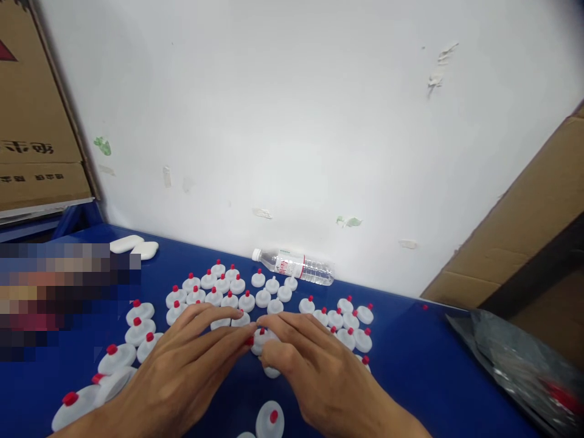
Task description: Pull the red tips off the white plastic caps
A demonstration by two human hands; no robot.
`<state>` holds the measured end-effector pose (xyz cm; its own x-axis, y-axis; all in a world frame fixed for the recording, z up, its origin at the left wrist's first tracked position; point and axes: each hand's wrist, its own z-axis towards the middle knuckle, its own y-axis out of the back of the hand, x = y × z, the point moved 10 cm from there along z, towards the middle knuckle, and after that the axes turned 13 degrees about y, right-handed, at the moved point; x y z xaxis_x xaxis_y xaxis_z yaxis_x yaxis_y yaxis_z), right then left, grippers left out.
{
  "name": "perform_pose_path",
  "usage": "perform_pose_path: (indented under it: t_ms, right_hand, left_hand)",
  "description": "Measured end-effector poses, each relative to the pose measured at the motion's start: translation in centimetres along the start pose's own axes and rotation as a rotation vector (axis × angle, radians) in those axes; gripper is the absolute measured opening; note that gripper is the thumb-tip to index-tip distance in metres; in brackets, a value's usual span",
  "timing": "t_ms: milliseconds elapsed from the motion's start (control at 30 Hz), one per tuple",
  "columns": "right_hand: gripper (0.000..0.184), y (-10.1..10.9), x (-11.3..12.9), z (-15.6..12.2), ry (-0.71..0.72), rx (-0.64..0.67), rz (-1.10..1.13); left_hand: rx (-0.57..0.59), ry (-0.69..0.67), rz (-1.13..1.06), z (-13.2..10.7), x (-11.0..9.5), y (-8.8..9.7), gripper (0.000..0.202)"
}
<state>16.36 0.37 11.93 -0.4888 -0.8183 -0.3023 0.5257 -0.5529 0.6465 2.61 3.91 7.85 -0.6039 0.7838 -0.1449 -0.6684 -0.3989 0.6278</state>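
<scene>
My left hand (187, 359) and my right hand (326, 368) meet fingertip to fingertip over the blue table. A small red cap (249, 341) shows at my left fingertips, which are closed on it; the thumb is hidden. Between my right thumb and forefinger is a white round lid (261, 342) with a red tip, partly covered by the fingers. Another white lid lies just below it. Around both hands sit several translucent white lids with red caps (227, 299). Behind my fingertips, several uncapped lids (272, 285) show bare spouts.
A clear water bottle (296, 266) lies on its side against the white wall (292, 121). Two white oval pieces (137, 246) are at the back left. Cardboard boxes (41, 109) stand at both sides. A grey plastic bag (515, 359) lies at right. A pixelated patch covers the left edge.
</scene>
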Motion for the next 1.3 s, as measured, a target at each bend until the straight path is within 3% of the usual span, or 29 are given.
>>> perform_pose_path:
  t_ms: [233,433,567,767,900,967,1067,1167,1300]
  right_hand:
    - [0.027,-0.3,1.8,0.4,0.03,-0.008,-0.1]
    - [0.037,-0.3,2.6,0.6,-0.011,-0.048,-0.226]
    - [0.036,-0.6,2.9,0.6,0.033,-0.012,-0.198]
    - [0.028,-0.3,2.1,1.3,0.075,0.02,-0.19]
    - [0.035,-0.1,-1.0,0.5,0.018,0.151,-0.172]
    - [0.04,0.7,-4.0,-0.8,-0.135,0.158,-0.178]
    - [0.03,1.2,-8.4,-3.9,-0.4,0.19,-0.188]
    - [0.032,0.4,-10.9,-6.5,-0.543,0.25,-0.186]
    - [0.044,-1.5,-12.4,-9.1,-0.657,0.365,-0.117]
  left_hand:
    - [0.054,0.08,-0.232,0.2,0.0,-0.3,0.044]
    - [0.056,0.083,-0.145,0.6,-0.9,0.5,0.044]
    - [0.003,0.06,-0.033,0.3,-1.1,1.2,0.045]
    - [0.013,0.046,-0.067,1.8,-1.8,0.9,0.032]
    - [0.034,0.057,0.108,2.1,-1.0,-0.4,0.022]
    - [0.071,0.089,0.176,1.8,-0.2,-1.2,0.021]
    - [0.214,0.093,0.272,1.1,0.5,-2.9,0.031]
    - [0.308,0.07,0.382,0.3,0.8,-4.0,0.039]
    - [0.377,0.079,0.43,-0.3,1.2,-4.8,0.039]
